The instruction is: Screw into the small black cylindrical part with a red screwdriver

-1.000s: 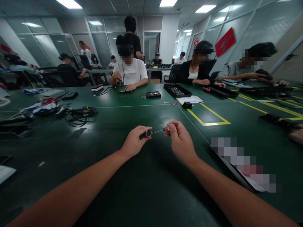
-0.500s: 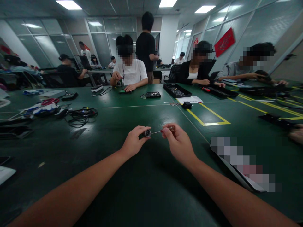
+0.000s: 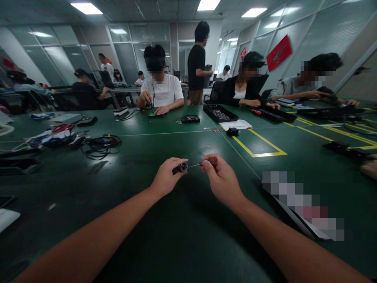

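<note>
Green tabletop [image 3: 141, 151] beneath hands [image 3: 222, 175] with screwdriver [image 3: 201, 163]

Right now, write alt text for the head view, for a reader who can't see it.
The left hand holds a small dark cylinder, and the right hand points a screwdriver toward it, above a green table. Cables lie to the left; co-workers sit across the table.
</note>
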`<state>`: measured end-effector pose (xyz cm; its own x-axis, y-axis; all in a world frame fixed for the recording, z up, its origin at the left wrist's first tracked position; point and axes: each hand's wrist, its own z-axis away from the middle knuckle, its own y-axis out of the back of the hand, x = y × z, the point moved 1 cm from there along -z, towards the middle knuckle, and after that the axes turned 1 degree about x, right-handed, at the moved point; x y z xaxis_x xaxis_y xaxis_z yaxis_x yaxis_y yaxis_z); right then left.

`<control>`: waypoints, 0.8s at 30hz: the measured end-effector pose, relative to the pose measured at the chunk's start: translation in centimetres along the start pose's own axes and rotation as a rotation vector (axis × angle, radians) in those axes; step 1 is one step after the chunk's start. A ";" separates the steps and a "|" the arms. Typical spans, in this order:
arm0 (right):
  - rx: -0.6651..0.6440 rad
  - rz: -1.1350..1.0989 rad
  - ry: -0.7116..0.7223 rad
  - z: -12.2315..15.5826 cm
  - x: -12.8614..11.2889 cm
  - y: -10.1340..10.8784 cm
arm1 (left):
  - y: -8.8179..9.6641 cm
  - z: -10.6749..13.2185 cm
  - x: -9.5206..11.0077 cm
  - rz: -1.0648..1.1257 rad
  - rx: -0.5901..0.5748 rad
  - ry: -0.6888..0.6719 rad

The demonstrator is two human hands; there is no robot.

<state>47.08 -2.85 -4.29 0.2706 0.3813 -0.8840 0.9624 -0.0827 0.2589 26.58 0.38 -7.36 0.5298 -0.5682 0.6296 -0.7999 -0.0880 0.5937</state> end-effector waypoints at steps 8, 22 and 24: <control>0.068 -0.062 0.006 0.0 0.0 0.2 | 0.2 0.0 0.2 -0.008 -0.020 0.011; 0.009 0.146 0.099 0.3 -0.6 0.3 | -0.2 0.0 0.1 -0.037 -0.034 -0.016; 0.023 0.156 0.099 0.2 -0.7 0.3 | -0.2 0.0 0.0 -0.042 -0.038 0.009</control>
<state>47.23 -3.34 -3.69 0.4141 0.4512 -0.7905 0.9094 -0.1687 0.3801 26.73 0.42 -7.46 0.5653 -0.5576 0.6078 -0.7658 -0.0808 0.6380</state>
